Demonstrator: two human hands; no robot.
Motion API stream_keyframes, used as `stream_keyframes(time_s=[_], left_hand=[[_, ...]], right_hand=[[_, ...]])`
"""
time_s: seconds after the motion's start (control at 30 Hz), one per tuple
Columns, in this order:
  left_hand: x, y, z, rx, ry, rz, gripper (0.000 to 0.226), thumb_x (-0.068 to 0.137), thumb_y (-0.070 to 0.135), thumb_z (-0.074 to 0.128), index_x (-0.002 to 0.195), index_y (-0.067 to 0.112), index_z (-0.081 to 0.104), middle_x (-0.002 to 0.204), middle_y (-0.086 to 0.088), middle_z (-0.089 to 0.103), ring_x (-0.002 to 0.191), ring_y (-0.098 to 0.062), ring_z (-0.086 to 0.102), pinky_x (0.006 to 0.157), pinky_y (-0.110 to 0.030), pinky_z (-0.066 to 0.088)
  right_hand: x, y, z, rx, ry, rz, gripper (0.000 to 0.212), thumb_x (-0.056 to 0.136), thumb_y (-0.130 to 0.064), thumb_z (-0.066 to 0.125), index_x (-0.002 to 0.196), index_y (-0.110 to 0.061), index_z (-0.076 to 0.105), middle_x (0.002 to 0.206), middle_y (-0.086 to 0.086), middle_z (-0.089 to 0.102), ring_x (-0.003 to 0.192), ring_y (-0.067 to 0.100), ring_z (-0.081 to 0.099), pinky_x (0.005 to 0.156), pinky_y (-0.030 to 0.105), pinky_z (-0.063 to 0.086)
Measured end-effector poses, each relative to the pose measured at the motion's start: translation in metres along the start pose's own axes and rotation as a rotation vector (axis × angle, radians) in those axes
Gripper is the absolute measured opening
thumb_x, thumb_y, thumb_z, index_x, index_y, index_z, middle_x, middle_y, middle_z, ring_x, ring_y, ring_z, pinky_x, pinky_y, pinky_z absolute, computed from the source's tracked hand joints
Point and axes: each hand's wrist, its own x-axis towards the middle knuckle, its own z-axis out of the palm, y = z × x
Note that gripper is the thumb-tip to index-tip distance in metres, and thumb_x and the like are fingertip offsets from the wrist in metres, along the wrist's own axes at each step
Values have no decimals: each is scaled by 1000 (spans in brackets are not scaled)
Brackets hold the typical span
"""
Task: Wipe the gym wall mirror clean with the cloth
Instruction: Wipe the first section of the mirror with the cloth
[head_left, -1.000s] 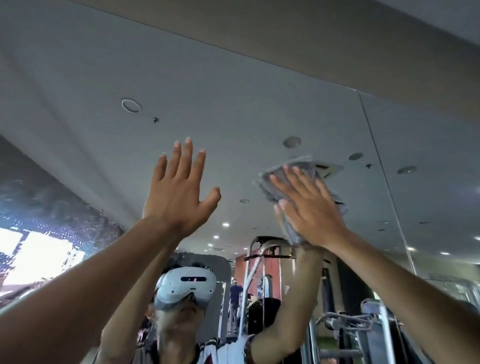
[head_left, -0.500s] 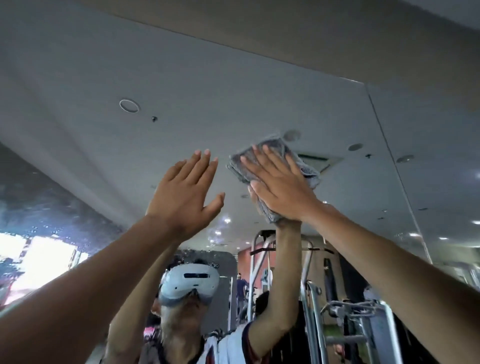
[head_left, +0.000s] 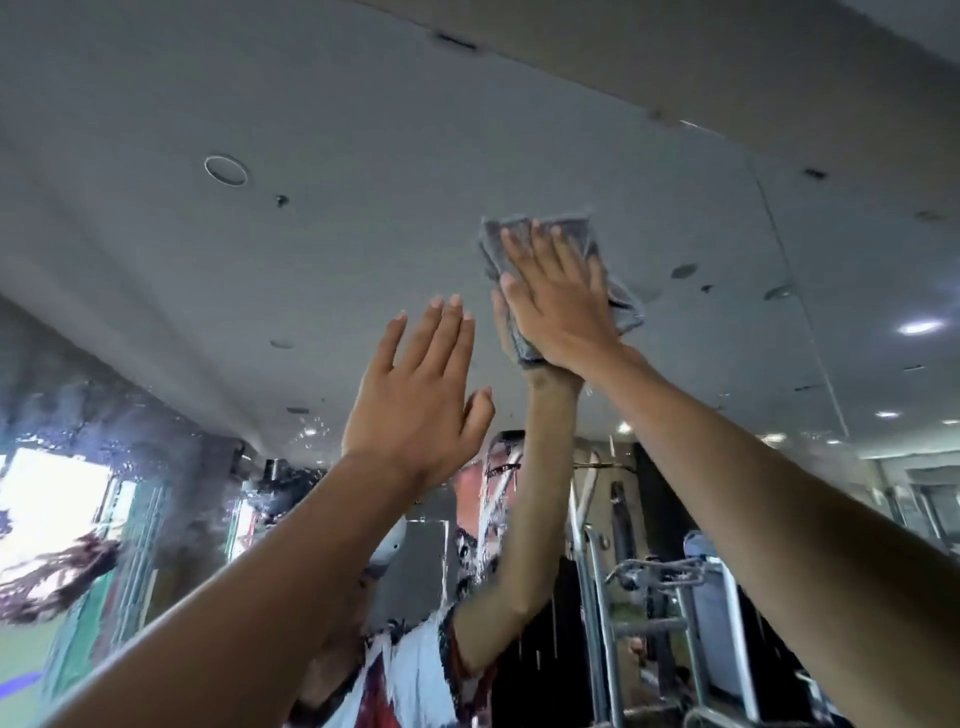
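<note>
For even wiping, the cloth (head_left: 621, 304) is pressed onto the mirror (head_left: 311, 260) by the flat-fingered right hand (head_left: 558, 312), the empty left hand (head_left: 415, 405) held open near it.

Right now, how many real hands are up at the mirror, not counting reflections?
2. The right hand presses the grey cloth flat against the mirror; the left hand, open and empty, is raised just lower left of it.

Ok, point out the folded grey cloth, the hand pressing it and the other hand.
folded grey cloth (head_left: 623, 304), head view, lower right flap
right hand (head_left: 558, 312), head view, back of hand
left hand (head_left: 415, 405), head view, back of hand
</note>
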Motion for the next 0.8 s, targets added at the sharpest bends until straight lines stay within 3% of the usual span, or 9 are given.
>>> stream_keyframes(time_s=[0.1, 0.2, 0.27, 0.37, 0.47, 0.6, 0.7, 0.8], left_hand=[[-5, 3, -2, -13, 10, -54, 68, 93, 45, -6, 149, 8, -12, 166, -12, -3, 155, -23, -4, 122, -42, -9], [-12, 4, -2, -17, 24, -69, 68, 97, 43, -1, 153, 5, 0, 166, -14, 6, 155, -26, 3, 123, -46, -4], [-14, 5, -1, -12, 3, -60, 69, 98, 41, 2, 155, 3, 6, 166, -16, 9, 155, -27, 5, 123, -48, -2], [-13, 9, 0, 15, 11, -80, 70, 99, 39, 4, 156, 1, 14, 165, -18, 13, 154, -30, 9, 123, -50, 2], [-13, 11, 2, 26, 34, -95, 68, 100, 38, 8, 156, 0, 19, 164, -18, 19, 153, -30, 15, 122, -49, 2], [-21, 13, 3, 32, 74, -109, 65, 102, 36, 14, 153, -1, 27, 161, -18, 27, 151, -29, 22, 122, -49, 9], [-30, 16, 2, 11, 53, -121, 65, 102, 37, 11, 155, 1, 21, 163, -17, 21, 153, -28, 16, 124, -50, 8], [-39, 17, 0, 7, 20, -127, 65, 102, 39, 7, 156, 3, 15, 165, -16, 13, 154, -27, 8, 125, -49, 1]], right_hand=[[-52, -8, 5, -17, -4, -264, 54, 105, -48, 14, 156, -39, 2, 163, -13, -9, 150, 8, -14, 118, 38, -16], [-89, 32, 9, -14, -22, -334, 53, 103, -48, 13, 154, -40, 3, 163, -13, -6, 151, 6, -12, 122, 43, -10], [-86, 59, 8, -23, -24, -206, 55, 101, -51, 9, 154, -41, 5, 165, -11, -2, 152, 8, -9, 123, 50, -1], [-46, 58, 3, -33, 13, 97, 67, 93, -56, -3, 157, -38, 6, 166, -8, 0, 153, 14, -4, 123, 49, 1], [-8, 16, 0, 4, 5, 197, 56, 104, -50, 11, 158, -36, 1, 168, -3, -2, 154, 22, -3, 122, 55, -1], [-31, -22, 3, -19, 15, -36, 55, 107, -45, 18, 158, -35, 3, 168, -3, 0, 154, 18, -4, 121, 50, -6], [-95, -15, 8, -5, 17, -207, 55, 104, -49, 13, 157, -35, 3, 166, -6, -2, 153, 16, -6, 119, 43, -12], [-151, 22, 16, -41, -17, -398, 54, 105, -48, 15, 157, -33, 11, 166, -2, 8, 154, 19, 4, 123, 53, 1]])
